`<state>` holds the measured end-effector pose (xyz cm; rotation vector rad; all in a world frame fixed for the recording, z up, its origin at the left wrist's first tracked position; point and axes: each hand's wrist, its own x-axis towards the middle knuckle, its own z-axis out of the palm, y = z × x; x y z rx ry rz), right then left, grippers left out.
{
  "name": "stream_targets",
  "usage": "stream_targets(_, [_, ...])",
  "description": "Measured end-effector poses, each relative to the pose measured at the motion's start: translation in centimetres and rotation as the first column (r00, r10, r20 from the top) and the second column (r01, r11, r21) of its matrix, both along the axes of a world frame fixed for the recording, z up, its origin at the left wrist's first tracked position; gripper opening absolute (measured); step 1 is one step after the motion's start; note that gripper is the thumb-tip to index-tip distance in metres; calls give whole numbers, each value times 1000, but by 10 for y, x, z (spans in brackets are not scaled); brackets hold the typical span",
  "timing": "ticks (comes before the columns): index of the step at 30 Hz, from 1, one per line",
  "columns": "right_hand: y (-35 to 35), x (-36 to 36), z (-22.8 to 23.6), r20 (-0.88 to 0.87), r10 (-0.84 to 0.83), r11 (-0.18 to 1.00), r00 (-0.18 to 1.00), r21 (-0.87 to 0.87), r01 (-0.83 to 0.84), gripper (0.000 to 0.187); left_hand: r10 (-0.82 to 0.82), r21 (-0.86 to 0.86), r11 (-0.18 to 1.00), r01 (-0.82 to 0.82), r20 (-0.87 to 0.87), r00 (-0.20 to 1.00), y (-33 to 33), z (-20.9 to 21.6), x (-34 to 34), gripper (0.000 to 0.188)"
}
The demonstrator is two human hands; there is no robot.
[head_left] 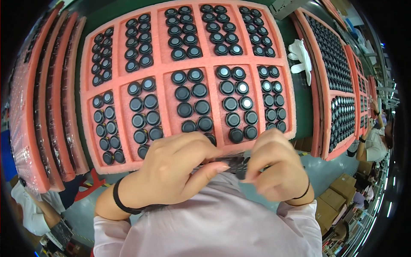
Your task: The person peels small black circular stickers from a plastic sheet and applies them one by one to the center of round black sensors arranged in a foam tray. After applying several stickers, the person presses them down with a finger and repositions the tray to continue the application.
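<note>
A pink foam tray (208,64) lies in front of me, its compartments filled with round black caps (199,90), some with grey or shiny centres. At its near edge, my left hand (171,167) is curled, with the thumb stretched toward the right. My right hand (276,165) has bent fingers drawn together and is slightly blurred. Between the two hands is a dark, partly shiny piece (236,165), close to my body. Fingers cover much of it, so its kind is unclear. The left hand also hides part of the nearest caps.
Plastic-wrapped pink foam trays (55,98) stand stacked at the left. More foam trays with black parts (332,64) are on the right, beside a white glove (300,60). Cardboard boxes (336,192) sit on the floor at the lower right. Other people (374,143) are at both sides.
</note>
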<state>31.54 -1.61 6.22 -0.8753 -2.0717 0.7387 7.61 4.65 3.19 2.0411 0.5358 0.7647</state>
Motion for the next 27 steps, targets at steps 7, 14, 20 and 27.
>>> stream_targets(7, [35, 53, -14, -15, -284, 883, 959, -394, 256, 23, -232, 144, 950, 277, -265, 936, 26, 7, 35, 30])
stream_targets(14, [64, 53, -33, 250, -291, 621, 923, -684, 381, 23, -272, 372, 824, 428, -404, 873, 41, -22, 54, 16])
stream_targets(20, [65, 52, -33, 245, -286, 621, 926, -689, 374, 23, -226, 443, 823, 354, -317, 921, 44, -36, 62, 11])
stream_targets(27, [65, 52, -37, 321, -233, 711, 918, -588, 386, 24, -245, 390, 839, 379, -352, 903, 48, -39, 61, 11])
